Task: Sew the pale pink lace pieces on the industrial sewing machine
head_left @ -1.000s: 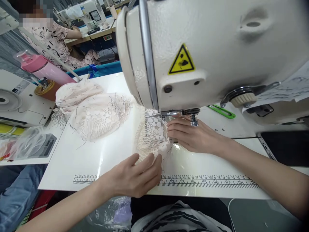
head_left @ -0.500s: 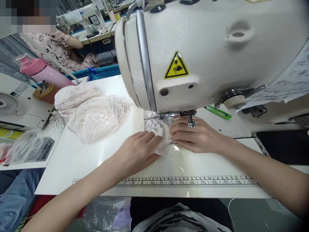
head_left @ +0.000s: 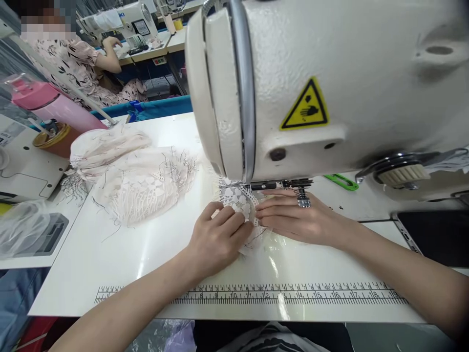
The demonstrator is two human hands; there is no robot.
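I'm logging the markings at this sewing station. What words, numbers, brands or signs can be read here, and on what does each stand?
Yellow triangular warning sign on the cream sewing machine head: a black hand pictogram, no words.
Printed ruler strip along the white table's front edge: numbers, among them "7", "8", "9", "10", "11", "13", "14", "15", "16", "17", "18".
Far white sewing machine: blue brand lettering, too small to read.
Its display panel: blurred, unreadable.

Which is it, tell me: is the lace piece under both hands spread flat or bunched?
Bunched: the lace piece is gathered into folds between the left hand and right hand.
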